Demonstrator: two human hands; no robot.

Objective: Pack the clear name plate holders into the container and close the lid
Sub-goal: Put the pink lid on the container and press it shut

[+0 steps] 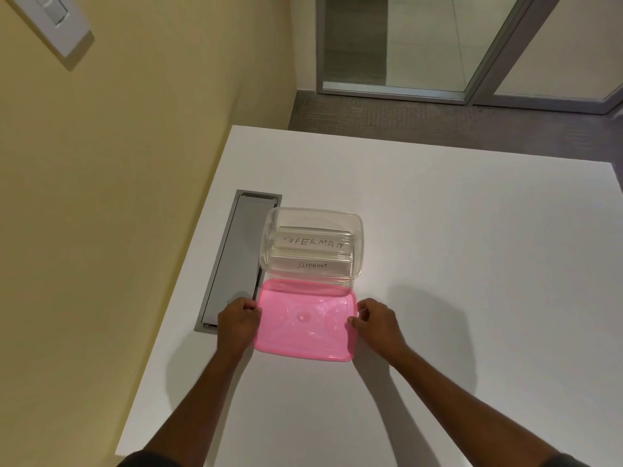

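A clear rectangular container [358,230] stands on the white table [438,264]. Inside it lie two clear name plate holders, one labelled SUPERMAN [315,243] at the back and one labelled ELEPHANT [312,265] at the front. A pink translucent lid [303,320] sits just in front of the container, its far edge touching the container's near wall. My left hand [237,323] grips the lid's left edge. My right hand [377,323] grips its right edge, thumb on top.
A grey cable hatch [232,257] is set into the table left of the container. The yellow wall [135,163] runs close along the table's left edge. Carpet floor and a glass door [438,45] lie beyond the far edge.
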